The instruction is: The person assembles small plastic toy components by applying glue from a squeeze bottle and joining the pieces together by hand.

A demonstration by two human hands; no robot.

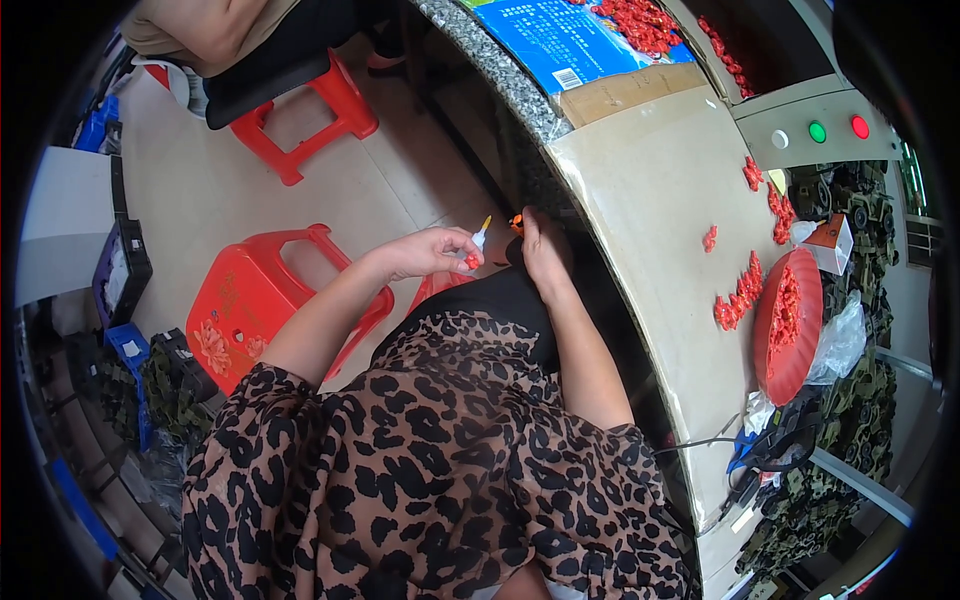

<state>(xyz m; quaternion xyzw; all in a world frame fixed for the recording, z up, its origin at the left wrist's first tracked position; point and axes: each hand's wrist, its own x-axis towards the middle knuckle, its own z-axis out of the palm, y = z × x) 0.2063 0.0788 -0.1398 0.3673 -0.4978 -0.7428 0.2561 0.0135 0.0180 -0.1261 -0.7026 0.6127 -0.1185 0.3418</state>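
Over my lap, my left hand is closed around a small white squeeze bottle whose thin yellow nozzle points up. A little red piece shows at the same fingers. To its right, beside the table edge, is my right hand, with its fingers drawn together. A small orange-and-black piece sits at these fingertips; its shape is partly hidden. The two hands are close but apart.
The table curves along my right, bearing small red pieces, a red bowl of more, a small box and black-handled scissors. Red stools stand left. Another person's arm shows at the top left.
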